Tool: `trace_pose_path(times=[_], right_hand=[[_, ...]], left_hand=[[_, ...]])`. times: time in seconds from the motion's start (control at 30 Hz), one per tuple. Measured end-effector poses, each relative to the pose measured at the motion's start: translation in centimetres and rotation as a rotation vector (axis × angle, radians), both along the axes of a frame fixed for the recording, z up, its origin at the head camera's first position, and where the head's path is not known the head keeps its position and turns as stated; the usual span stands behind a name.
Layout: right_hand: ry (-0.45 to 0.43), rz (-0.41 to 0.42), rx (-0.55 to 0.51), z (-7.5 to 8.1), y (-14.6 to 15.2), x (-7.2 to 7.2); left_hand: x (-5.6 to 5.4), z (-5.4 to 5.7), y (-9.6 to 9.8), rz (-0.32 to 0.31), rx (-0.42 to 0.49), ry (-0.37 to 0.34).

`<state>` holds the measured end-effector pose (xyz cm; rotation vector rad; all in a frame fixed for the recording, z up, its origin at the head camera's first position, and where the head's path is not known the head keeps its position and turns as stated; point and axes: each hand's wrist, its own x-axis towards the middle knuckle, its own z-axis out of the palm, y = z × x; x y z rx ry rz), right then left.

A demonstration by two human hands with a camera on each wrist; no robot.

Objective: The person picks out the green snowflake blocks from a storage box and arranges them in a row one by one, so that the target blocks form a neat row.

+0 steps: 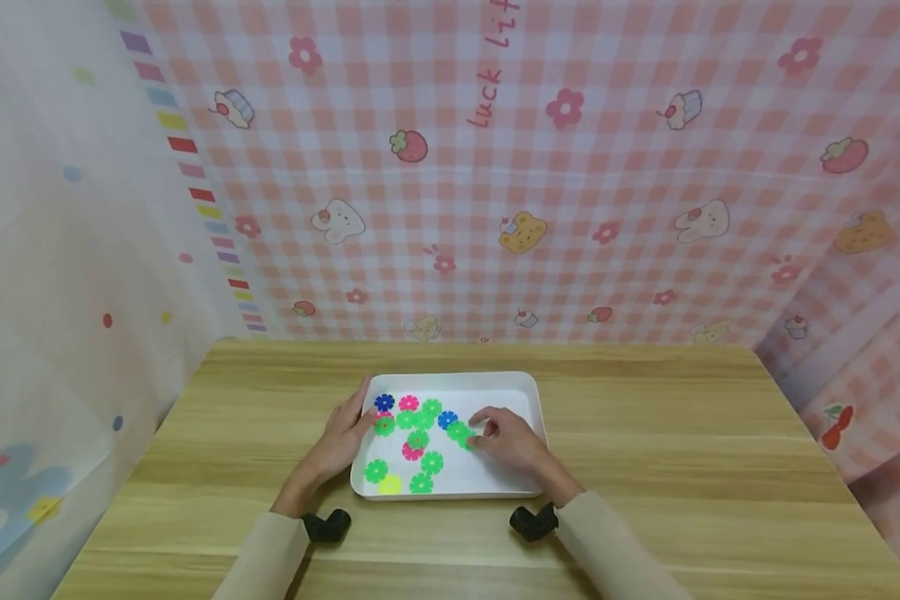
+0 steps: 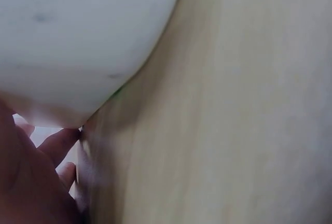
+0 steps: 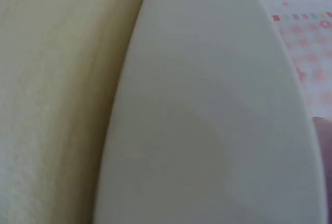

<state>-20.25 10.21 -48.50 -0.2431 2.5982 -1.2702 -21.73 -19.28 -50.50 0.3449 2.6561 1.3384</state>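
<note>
Several snowflake-shaped plastic discs lie flat in a white tray (image 1: pixel 495 479), mostly towards its left half. My left hand (image 1: pixel 339 437) holds the tray's left side, thumb over the rim and the other fingers along the outside; in the left wrist view its fingers (image 2: pixel 59 145) meet the tray wall (image 2: pixel 78 42). My right hand (image 1: pixel 516 442) is over the tray's right half, index finger and thumb apart, with fingertips right at a green disc (image 1: pixel 459 432). A blue disc (image 1: pixel 447 420) lies beside that one. The tray wall (image 3: pixel 207 105) hides most of this hand in the right wrist view.
Among the other discs are a dark blue one (image 1: pixel 384 402), a pink one (image 1: pixel 408 403) and a yellow one (image 1: pixel 390 484). The tray stands on a wooden table (image 1: pixel 645 450), with a pink checked curtain (image 1: pixel 615 192) behind it.
</note>
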Motion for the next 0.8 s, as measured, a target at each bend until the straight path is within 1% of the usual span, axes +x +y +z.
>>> trace_pose_path(times=[0.3, 0.47, 0.6, 0.7, 0.8], right_hand=[[0.041, 0.001, 0.06, -0.47, -0.38, 0.0], [0.06, -0.023, 0.075, -0.56, -0.64, 0.09], [0.055, -0.043, 0.074, -0.56, -0.74, 0.16], [0.043, -0.058, 0.07, -0.5, -0.75, 0.18], [0.042, -0.068, 0.041, -0.39, -0.76, 0.22]], left_hand=[[-0.04, -0.26, 0.13, 0.012, 0.002, 0.003], [0.03, -0.3, 0.18, 0.016, 0.001, -0.009], [0.1, -0.34, 0.19, 0.017, 0.001, -0.019], [0.07, -0.37, 0.13, 0.019, -0.003, -0.012], [0.0, -0.36, 0.04, 0.016, -0.005, -0.001]])
